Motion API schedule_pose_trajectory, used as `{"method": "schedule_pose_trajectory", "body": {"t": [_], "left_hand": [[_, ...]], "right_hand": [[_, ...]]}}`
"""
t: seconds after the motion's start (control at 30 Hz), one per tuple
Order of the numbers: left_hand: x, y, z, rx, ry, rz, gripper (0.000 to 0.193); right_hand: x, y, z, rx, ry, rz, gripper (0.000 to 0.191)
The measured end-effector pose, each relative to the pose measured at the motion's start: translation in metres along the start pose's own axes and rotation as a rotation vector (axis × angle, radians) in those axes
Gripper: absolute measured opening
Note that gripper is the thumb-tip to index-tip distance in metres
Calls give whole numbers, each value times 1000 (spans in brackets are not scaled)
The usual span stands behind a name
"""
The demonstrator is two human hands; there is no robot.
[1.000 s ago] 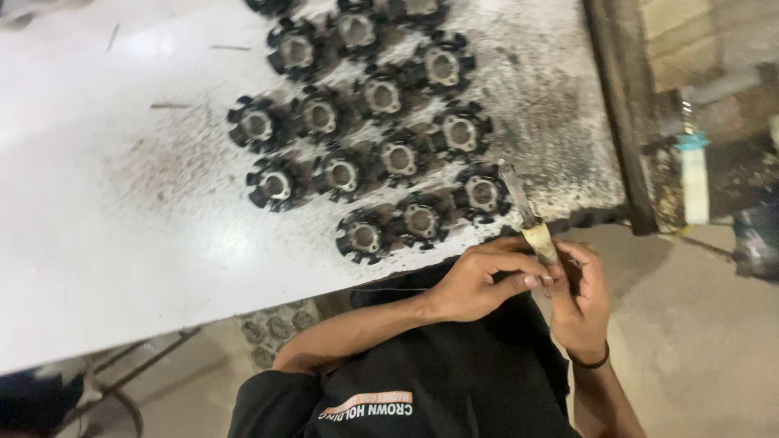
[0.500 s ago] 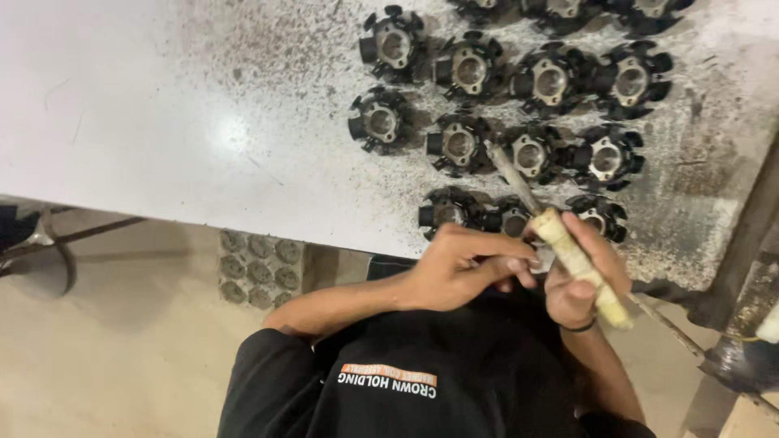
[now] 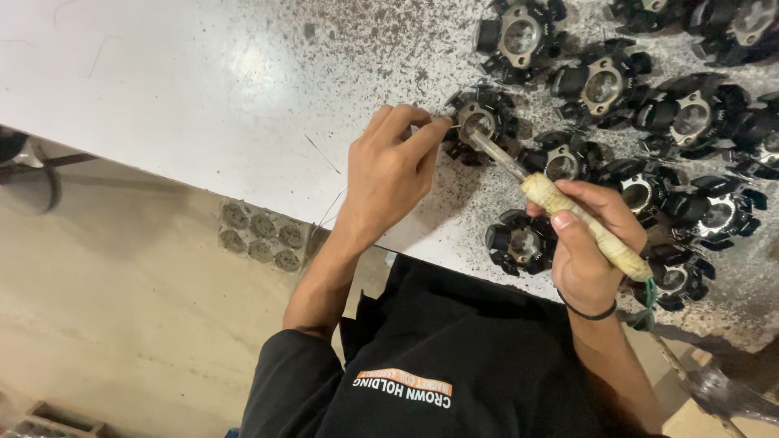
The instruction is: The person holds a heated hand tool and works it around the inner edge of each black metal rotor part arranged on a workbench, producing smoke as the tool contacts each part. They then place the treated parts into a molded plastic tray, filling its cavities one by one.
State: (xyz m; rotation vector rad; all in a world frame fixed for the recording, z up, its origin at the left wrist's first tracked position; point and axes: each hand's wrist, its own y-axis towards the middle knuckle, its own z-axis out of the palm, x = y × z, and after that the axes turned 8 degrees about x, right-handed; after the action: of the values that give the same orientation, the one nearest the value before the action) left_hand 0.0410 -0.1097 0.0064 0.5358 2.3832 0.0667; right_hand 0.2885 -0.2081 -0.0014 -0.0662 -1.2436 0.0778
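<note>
My left hand (image 3: 389,174) reaches onto the white table (image 3: 162,89), its fingertips pinched on a thin wire at the left edge of a black round part (image 3: 480,122) with a metal centre. My right hand (image 3: 588,247) grips a soldering tool (image 3: 584,223) by its cream taped handle. The tool's metal tip slants up-left and touches the centre of that same part. My black shirt fills the bottom of the view.
Several more black round parts (image 3: 690,118) lie in rows across the speckled right side of the table. Under the table edge a tray of round pieces (image 3: 260,235) rests on the beige floor. A metal frame (image 3: 32,162) shows at far left.
Both hands have moved from the table's near edge by my body up onto the table, to one black part. The tool's tip now touches that part.
</note>
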Motion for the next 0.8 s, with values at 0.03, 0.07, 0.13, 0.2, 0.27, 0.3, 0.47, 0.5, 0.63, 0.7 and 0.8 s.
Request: {"method": "schedule_pose_trajectory", "body": {"t": [0.03, 0.07, 0.13, 0.2, 0.27, 0.3, 0.47, 0.5, 0.63, 0.7, 0.8], "left_hand": [[2, 0, -2, 11, -10, -11, 24], [4, 0, -4, 24, -21, -22, 23], [6, 2, -8, 66, -45, -41, 21], [8, 6, -10, 114, -66, -42, 19], [12, 11, -10, 154, -69, -21, 16], [13, 14, -10, 172, -71, -13, 14], [15, 20, -13, 195, -58, 42, 18], [14, 20, -14, 193, -61, 59, 19], [8, 15, -18, 243, -11, -26, 29], [8, 14, -15, 229, -24, -42, 31], [10, 16, -9, 198, -70, -38, 26]], "right_hand": [[-1, 2, 2, -13, -13, 3, 25], [-3, 4, 4, -27, -24, 7, 26], [-5, 6, 7, -32, -58, 14, 27], [-8, 7, 8, -14, -105, -4, 28], [-11, 8, 7, -2, -156, -36, 29], [-14, 9, 7, 7, -177, -76, 29], [-18, 11, 5, 9, -109, -121, 30], [-18, 12, 5, 2, -75, -96, 29], [-13, 11, 6, -10, -26, -72, 26], [-13, 11, 8, -9, -34, -66, 27], [-15, 12, 9, -9, -38, -139, 31]]}}
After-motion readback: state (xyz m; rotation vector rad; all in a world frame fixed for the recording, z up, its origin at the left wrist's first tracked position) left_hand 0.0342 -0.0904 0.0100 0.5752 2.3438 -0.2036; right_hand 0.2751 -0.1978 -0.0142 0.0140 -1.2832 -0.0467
